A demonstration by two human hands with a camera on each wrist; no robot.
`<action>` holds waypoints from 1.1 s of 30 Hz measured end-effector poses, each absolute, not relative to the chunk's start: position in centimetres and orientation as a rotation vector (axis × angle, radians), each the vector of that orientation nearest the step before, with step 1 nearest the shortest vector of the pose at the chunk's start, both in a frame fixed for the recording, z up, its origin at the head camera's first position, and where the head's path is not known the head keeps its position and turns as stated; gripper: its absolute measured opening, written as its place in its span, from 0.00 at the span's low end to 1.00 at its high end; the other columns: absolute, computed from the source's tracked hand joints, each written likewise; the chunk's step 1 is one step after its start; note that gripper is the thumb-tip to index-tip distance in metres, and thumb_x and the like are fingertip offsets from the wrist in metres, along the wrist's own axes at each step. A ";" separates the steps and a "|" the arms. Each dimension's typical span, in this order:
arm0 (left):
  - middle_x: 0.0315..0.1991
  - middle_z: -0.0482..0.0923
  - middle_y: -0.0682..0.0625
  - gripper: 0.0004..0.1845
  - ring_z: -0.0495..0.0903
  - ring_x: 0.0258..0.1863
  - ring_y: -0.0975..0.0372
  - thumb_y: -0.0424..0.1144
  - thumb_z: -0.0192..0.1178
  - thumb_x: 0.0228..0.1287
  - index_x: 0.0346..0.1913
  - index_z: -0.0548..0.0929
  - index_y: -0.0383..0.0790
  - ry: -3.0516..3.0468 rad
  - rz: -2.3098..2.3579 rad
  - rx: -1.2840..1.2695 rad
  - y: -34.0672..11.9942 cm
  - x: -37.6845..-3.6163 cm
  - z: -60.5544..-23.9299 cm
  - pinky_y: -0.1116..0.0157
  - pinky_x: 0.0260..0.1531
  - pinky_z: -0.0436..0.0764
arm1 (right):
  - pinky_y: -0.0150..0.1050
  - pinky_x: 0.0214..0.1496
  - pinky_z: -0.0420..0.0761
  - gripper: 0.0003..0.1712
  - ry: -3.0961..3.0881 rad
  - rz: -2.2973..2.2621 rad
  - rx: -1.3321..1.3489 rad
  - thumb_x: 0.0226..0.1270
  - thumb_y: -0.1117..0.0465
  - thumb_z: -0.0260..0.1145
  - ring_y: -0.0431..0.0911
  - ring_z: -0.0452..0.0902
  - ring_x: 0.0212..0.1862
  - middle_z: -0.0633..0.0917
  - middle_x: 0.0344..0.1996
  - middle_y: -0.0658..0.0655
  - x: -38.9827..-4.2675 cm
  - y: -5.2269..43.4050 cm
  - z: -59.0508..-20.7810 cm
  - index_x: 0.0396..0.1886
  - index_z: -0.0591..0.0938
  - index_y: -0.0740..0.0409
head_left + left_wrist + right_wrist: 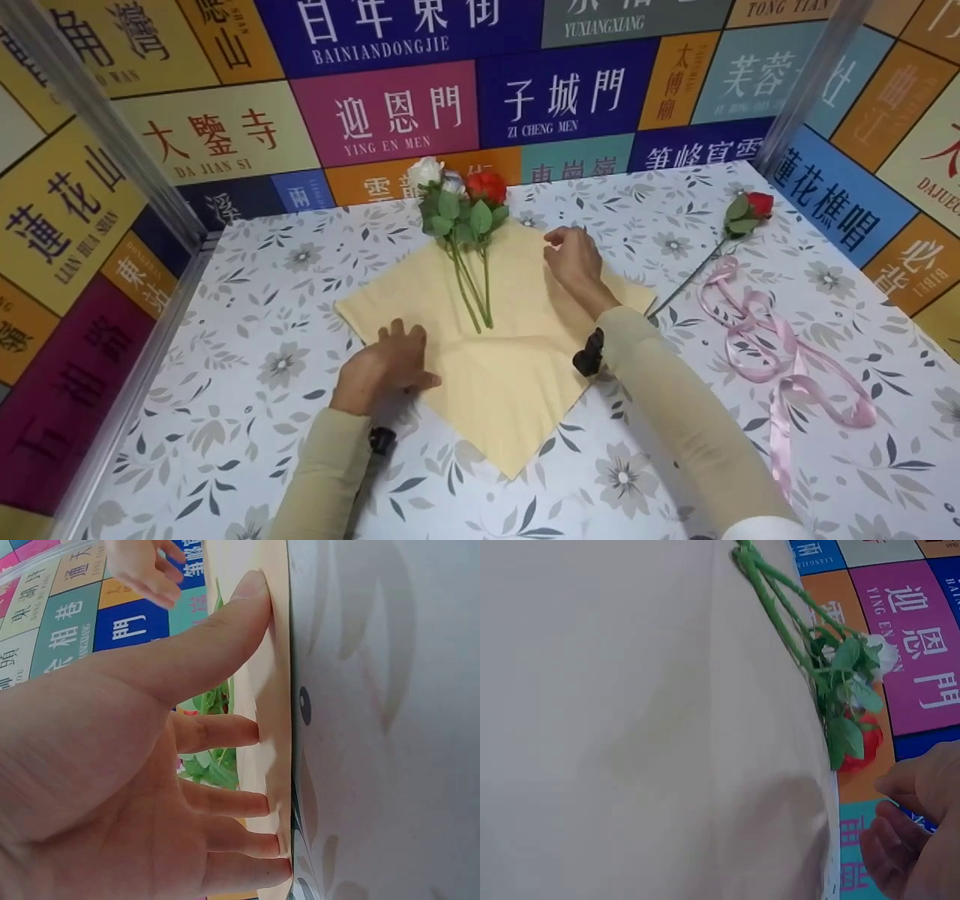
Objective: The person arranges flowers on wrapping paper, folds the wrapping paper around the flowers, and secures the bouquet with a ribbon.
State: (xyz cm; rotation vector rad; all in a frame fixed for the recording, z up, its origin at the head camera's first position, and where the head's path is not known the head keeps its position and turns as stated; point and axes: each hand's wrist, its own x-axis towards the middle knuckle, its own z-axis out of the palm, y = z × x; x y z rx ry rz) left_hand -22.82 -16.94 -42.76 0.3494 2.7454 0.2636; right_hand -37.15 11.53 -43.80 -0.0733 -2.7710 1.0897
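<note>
A cream square of wrapping paper lies as a diamond on the flowered tablecloth. A small bunch of flowers, white, pale and red, lies on its upper half with the stems pointing toward me. My left hand rests with straight fingers on the paper's left edge. My right hand hovers over the paper's upper right edge, fingers loosely curled and holding nothing. In the right wrist view the paper fills the frame, with the flowers beside it.
A single red rose lies on the cloth at the right, beside a loose pink ribbon. Coloured sign panels form walls at the left, back and right, with metal posts in the corners.
</note>
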 end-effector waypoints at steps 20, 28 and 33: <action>0.48 0.67 0.33 0.29 0.70 0.42 0.46 0.53 0.68 0.61 0.49 0.70 0.33 2.743 0.276 0.331 -16.8 -22.6 -42.3 0.50 0.40 0.79 | 0.60 0.56 0.76 0.19 -2.801 0.894 -0.419 0.67 0.63 0.56 0.65 0.78 0.56 0.81 0.55 0.70 -36.0 23.2 -43.2 0.53 0.82 0.66; 0.49 0.66 0.34 0.24 0.70 0.44 0.45 0.51 0.70 0.61 0.42 0.69 0.38 2.732 0.334 0.333 -16.9 -22.8 -42.5 0.50 0.41 0.78 | 0.64 0.62 0.70 0.24 -2.876 0.893 -0.598 0.66 0.60 0.50 0.70 0.71 0.61 0.73 0.59 0.78 -35.6 26.2 -42.7 0.54 0.77 0.73; 0.52 0.66 0.33 0.25 0.70 0.47 0.44 0.52 0.70 0.61 0.44 0.70 0.38 2.720 0.335 0.296 -16.9 -22.8 -42.6 0.48 0.44 0.79 | 0.62 0.69 0.66 0.31 -2.900 0.910 -0.707 0.66 0.59 0.50 0.71 0.66 0.65 0.67 0.64 0.80 -35.4 27.3 -42.8 0.63 0.68 0.79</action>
